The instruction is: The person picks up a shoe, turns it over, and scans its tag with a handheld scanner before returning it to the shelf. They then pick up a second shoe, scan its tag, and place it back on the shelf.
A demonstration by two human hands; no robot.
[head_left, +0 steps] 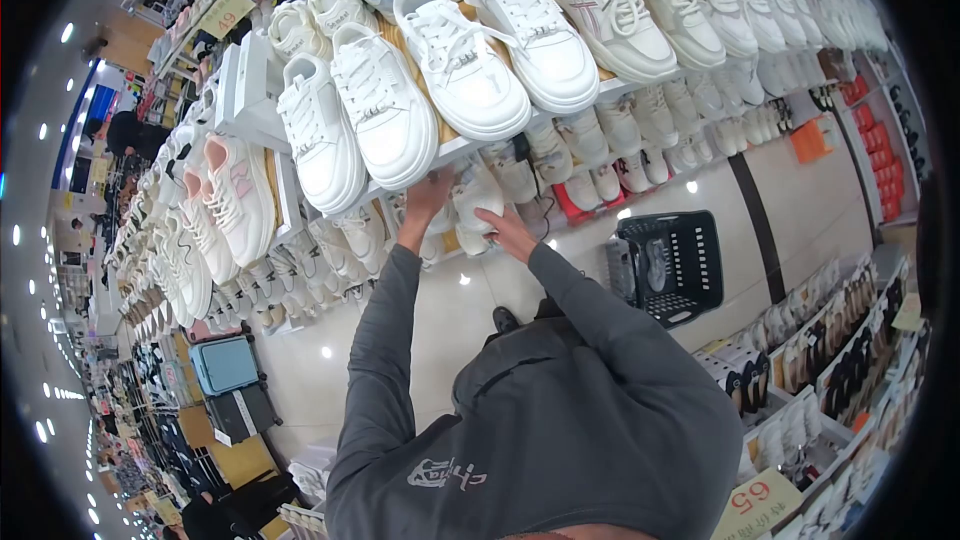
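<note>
My right hand [509, 233] has its fingers closed on the toe end of a white shoe [476, 198] at the lower shelf. On the shoe's other side is my left hand [428, 197], its fingertips hidden under the upper shelf's front edge. Directly above my hands, two pairs of white lace-up sneakers [465, 75] stand toes forward on the upper shelf. More pale shoes [551, 152] line the lower shelf to the right of my hands.
A black shopping basket [705, 265] with clear-wrapped contents sits on the floor to my right. Racks of shoes [840, 360] stand behind it at the lower right. Pink-and-white sneakers [238, 202] fill the shelf at left, and a blue suitcase [224, 365] is beyond.
</note>
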